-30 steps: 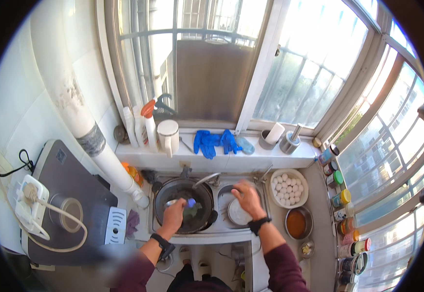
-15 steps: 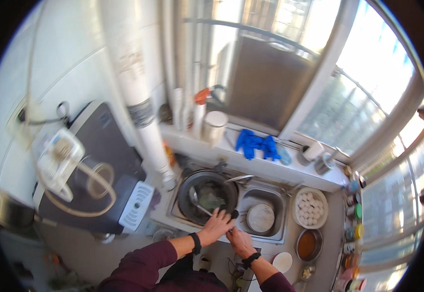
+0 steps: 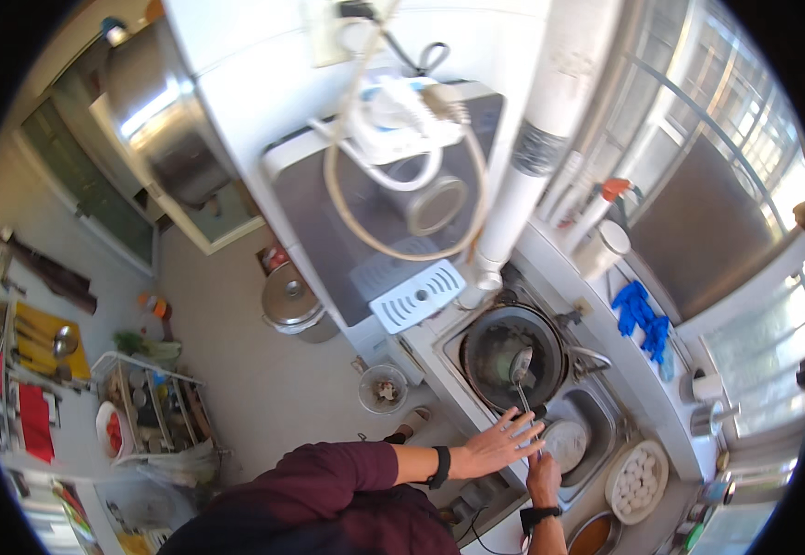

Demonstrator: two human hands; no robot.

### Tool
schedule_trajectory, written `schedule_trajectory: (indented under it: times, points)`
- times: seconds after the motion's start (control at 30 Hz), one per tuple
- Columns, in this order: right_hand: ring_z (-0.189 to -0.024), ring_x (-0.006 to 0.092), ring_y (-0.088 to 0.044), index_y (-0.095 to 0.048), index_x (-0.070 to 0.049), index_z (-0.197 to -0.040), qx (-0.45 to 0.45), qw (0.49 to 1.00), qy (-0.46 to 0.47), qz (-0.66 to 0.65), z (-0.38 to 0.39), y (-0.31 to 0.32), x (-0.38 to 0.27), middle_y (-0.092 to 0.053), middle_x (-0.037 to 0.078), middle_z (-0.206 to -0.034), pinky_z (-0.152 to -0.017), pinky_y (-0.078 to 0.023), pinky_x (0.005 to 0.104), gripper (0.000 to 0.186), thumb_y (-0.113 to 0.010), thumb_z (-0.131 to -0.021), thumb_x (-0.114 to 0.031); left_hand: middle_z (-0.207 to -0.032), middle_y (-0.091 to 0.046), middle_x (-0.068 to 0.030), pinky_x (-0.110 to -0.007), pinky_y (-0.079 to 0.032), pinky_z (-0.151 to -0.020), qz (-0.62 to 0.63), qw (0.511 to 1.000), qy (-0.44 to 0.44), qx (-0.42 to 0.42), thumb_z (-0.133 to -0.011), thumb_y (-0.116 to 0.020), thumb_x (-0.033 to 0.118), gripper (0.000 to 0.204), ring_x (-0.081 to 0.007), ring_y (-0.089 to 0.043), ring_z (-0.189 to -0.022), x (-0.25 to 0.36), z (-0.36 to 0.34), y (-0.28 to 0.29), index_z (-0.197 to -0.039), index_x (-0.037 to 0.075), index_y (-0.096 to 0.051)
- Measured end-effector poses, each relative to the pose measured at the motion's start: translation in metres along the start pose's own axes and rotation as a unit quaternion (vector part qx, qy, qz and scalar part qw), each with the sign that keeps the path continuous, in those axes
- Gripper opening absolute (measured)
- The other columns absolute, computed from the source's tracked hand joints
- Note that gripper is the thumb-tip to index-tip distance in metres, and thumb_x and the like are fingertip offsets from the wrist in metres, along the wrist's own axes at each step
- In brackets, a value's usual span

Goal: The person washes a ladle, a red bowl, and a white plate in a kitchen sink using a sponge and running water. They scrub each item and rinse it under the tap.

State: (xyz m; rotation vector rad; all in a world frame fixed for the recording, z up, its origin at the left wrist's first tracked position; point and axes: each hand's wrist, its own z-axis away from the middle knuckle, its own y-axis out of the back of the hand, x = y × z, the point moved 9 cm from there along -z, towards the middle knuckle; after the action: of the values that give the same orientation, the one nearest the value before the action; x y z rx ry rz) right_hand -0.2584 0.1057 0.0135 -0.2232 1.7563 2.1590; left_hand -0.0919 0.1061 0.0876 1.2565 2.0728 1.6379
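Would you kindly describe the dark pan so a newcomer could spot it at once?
Find the metal double sink, then its half nearer the thick white pipe. There sits the wide, round pan, a ladle reaching into it. Its dark colour sets it apart from the smaller, pale round vessel in the other half.

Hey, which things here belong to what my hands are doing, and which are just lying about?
Likely in use:
dark pan in the sink
ladle inside it, handle toward your left hand

Just lying about:
blue gloves and spray bottle on the ledge
eggs in a bowl
lidded pot on the floor
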Motion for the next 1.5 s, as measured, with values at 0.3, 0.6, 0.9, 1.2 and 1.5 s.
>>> schedule_trajectory:
  times: [0.3, 0.6, 0.9, 1.2, 1.5]
  points:
    - [-0.097, 0.0414, -0.071, -0.068, -0.002, -0.105, -0.044, 0.957, 0.276, 0.079, 0.034, 0.087, -0.118, -0.074, 0.020, -0.099, -0.087, -0.054, 0.0474, 0.036, -0.076, -0.093, -0.035, -0.085, -0.072, -0.0087, -0.047, -0.054, -0.065, -0.034, 0.995, 0.086, -0.039, -0.088, -0.066, 0.019, 0.016, -0.0299, -0.074, -0.077, -0.013, 0.008, -0.014, -0.099, 0.008, -0.065]
    - [-0.142, 0.0484, -0.047, -0.045, -0.013, -0.159, -0.161, 0.813, 0.054, -0.557, -0.006, 0.163, -0.132, -0.050, 0.029, -0.154, -0.122, -0.034, 0.0618, 0.079, -0.057, -0.100, -0.065, -0.095, -0.066, -0.0136, -0.048, -0.053, -0.070, 0.163, 0.934, 0.309, 0.068, -0.096, -0.058, 0.006, 0.025, -0.0377, -0.067, -0.084, -0.103, 0.174, 0.045, -0.120, 0.012, -0.057]
    - [-0.133, 0.0435, -0.049, -0.047, -0.013, -0.155, -0.328, 0.842, 0.080, -0.421, 0.071, -0.124, -0.397, -0.052, 0.025, -0.146, -0.112, -0.036, 0.0571, 0.073, -0.056, -0.101, -0.061, -0.102, -0.073, -0.0156, -0.042, -0.057, -0.084, 0.285, 0.759, 0.521, 0.269, -0.111, -0.051, 0.020, 0.019, -0.0315, -0.074, -0.100, -0.214, 0.423, 0.149, -0.125, 0.008, -0.055]
    - [-0.123, 0.0386, -0.052, -0.049, -0.012, -0.152, -0.433, 0.835, 0.098, -0.325, 0.207, -0.305, -0.607, -0.055, 0.021, -0.138, -0.103, -0.039, 0.0523, 0.068, -0.055, -0.102, -0.058, -0.109, -0.073, -0.0147, -0.037, -0.059, -0.081, 0.197, 0.617, 0.623, 0.439, -0.108, -0.046, 0.007, 0.016, -0.0240, -0.072, -0.100, -0.314, 0.758, 0.321, -0.111, 0.001, -0.061]
    - [-0.113, 0.0336, -0.055, -0.052, -0.012, -0.149, -0.385, 0.870, 0.066, -0.301, 0.206, -0.330, -0.690, -0.057, 0.017, -0.130, -0.094, -0.042, 0.0476, 0.062, -0.054, -0.103, -0.054, -0.099, -0.072, -0.0174, -0.039, -0.062, -0.071, 0.362, 0.479, 0.320, 0.733, -0.110, -0.049, 0.018, 0.018, -0.0298, -0.074, -0.088, -0.297, 1.093, 0.596, -0.110, 0.002, -0.057]
